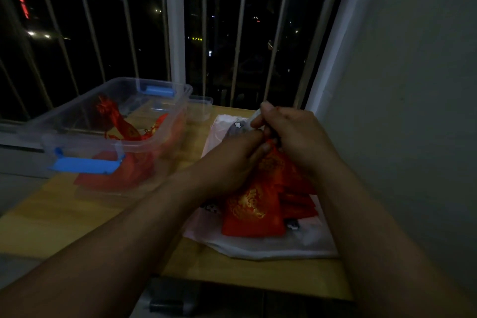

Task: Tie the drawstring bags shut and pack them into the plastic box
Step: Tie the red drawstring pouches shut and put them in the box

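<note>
- The left hand [232, 160] and the right hand [291, 134] meet just right of the box [85, 121]; the fingers of both are curled in, pinching the neck of the held bag [277, 165]
- The cords are too dim to make out, so I cannot tell whether a knot is formed yet; a pale scrap shows at the top of the right fist and I cannot tell what it is
- The held bag is red with gold print; it is raised by its neck, with its lower part over the pile of bags [296, 204]
- The pile lies to the right of the box on a white plastic sheet [271, 248], both on the wooden table [51, 214]
- The box is clear, with blue latches and no lid on; inside, a cinched bag [113, 113] shows a gathered top, with more red cloth beside it and toward the near wall
- My reading is that the job is partly done: a few bags are packed, one is being tied, and several flat ones in the pile are left to close and carry over to the box
</note>
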